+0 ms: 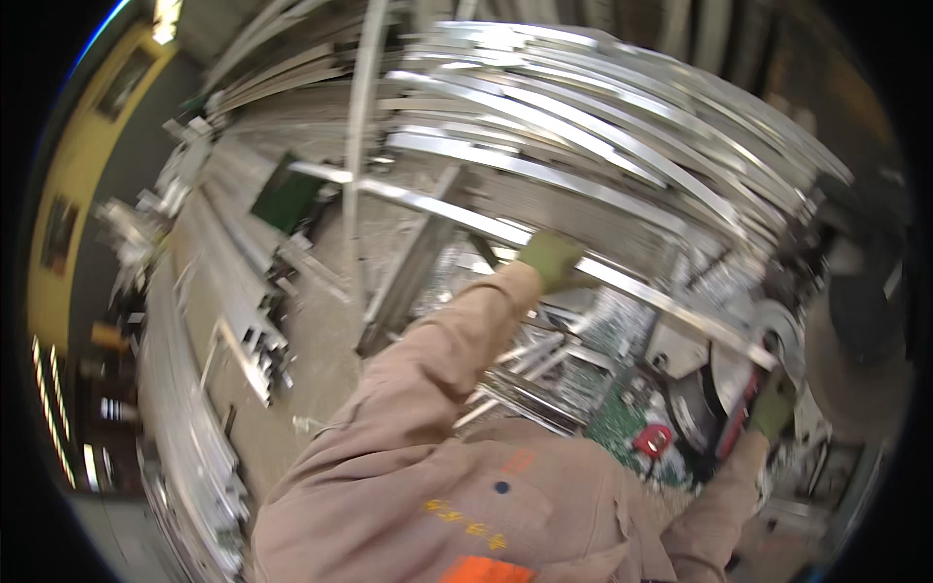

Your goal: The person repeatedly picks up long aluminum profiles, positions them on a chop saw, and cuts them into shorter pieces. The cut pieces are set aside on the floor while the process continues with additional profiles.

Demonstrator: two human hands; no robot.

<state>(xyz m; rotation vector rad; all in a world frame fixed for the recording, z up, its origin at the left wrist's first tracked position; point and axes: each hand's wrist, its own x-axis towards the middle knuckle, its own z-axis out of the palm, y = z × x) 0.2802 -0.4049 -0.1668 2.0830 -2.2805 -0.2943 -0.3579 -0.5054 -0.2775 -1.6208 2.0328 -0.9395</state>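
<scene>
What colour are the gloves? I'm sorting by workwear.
Olive green, on the left hand and right hand; head view.

A big stack of long aluminium bars [622,117] fills the far right. More metal lengths [209,291] lie along the left, on the dusty floor [321,340]. A green board [287,199] lies among them, farther off. A yellow wall [73,194] stands at the far left. Near the right, a small red part [653,440] sits on green mesh [622,413].

Tan sleeves, olive-gloved grips [550,258]
</scene>
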